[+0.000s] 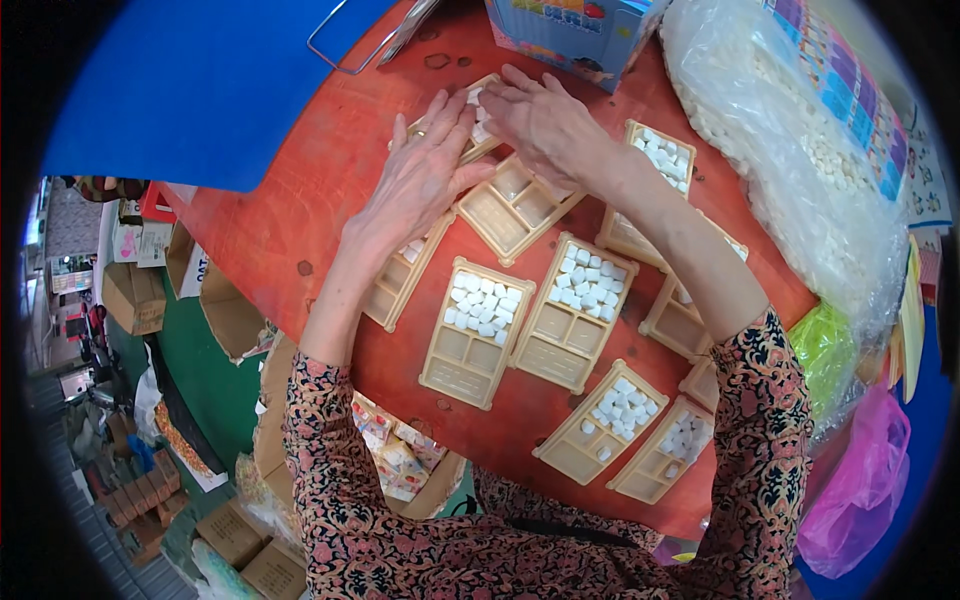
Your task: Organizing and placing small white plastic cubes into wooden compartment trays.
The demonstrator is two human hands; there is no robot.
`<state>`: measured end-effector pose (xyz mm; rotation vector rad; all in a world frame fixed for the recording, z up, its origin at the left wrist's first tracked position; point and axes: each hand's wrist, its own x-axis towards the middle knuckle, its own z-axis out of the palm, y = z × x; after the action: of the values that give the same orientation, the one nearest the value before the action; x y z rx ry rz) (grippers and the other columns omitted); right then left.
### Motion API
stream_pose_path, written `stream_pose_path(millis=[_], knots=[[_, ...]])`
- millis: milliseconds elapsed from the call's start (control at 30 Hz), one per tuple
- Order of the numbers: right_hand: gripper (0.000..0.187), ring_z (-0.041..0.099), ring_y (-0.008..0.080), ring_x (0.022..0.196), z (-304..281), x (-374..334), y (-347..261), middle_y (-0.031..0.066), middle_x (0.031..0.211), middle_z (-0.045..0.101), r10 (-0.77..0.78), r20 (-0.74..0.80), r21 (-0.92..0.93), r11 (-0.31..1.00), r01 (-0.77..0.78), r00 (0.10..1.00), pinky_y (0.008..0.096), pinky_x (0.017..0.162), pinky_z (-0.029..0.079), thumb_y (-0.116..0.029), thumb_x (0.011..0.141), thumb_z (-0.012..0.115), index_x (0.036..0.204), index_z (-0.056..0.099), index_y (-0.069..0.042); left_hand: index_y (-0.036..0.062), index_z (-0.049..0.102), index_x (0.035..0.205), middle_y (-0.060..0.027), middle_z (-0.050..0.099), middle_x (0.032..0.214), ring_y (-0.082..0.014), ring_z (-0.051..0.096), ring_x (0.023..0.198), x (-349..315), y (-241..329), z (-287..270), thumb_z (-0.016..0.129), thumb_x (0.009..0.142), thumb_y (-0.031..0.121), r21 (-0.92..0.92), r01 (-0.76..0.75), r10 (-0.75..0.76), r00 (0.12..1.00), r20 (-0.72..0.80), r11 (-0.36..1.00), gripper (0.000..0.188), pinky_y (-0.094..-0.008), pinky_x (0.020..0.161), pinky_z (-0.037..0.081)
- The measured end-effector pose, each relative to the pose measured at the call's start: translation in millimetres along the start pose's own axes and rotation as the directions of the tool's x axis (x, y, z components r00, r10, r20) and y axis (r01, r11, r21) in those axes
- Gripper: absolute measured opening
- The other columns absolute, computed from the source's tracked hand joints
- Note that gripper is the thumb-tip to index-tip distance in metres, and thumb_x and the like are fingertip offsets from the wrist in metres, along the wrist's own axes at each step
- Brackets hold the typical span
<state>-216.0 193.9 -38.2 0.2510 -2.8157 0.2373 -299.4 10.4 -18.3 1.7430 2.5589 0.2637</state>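
Both hands lie over a beige compartment tray [482, 151] at the far side of the red table, partly covering the small white pieces [482, 131] in it. My left hand [425, 170] reaches along its left side, open, fingers stretched out. From the right comes my right hand [545, 125], also open, its fingers extended over the pieces; the fingertips are partly hard to make out. Just nearer, a tilted tray [490, 215] shows bare compartments. Below my left hand another tray [395, 290] is partly hidden by the wrist.
Several similar trays, one at centre-left [462, 385], hold white pieces in their large compartments. A big clear bag [780, 160] of white pieces lies at the right. A blue printed box [575, 40] stands at the back. A pink plastic bag [860, 490] hangs at the right.
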Motion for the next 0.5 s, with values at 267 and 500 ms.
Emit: stream_pose_path(millis=[267,500], knots=[[0.028,0.058,0.0319,0.073,-54.0,-3.2,6.2,0.0207,0.088,0.062,0.237,0.042,0.509,0.831,-0.225,0.971,0.0366,0.066,0.047,-0.021,0.097,0.051,0.110,0.059,0.002,-0.0027,0.034,0.140,-0.0189,0.027,0.151,-0.0330,0.018,0.143,-6.6,-6.9,-9.5,0.047,0.092,0.050,-0.157,0.046,-0.053,0.998,-0.041,0.987,0.073,-0.0591,0.112,0.014],[0.022,0.061,0.0141,0.076,-122.7,-35.2,6.8,0.0075,0.091,0.069,0.254,-0.179,0.470,0.871,-0.145,0.950,0.0285,0.069,0.048,-0.016,0.093,0.059,0.109,0.065,-0.001,-0.0032,0.040,0.136,-0.0169,0.030,0.150,-0.0343,0.018,0.143,-3.5,4.8,-11.9,0.049,0.092,0.046,-0.042,0.027,-0.026,0.999,0.029,0.999,0.067,-0.0586,0.112,0.015]])
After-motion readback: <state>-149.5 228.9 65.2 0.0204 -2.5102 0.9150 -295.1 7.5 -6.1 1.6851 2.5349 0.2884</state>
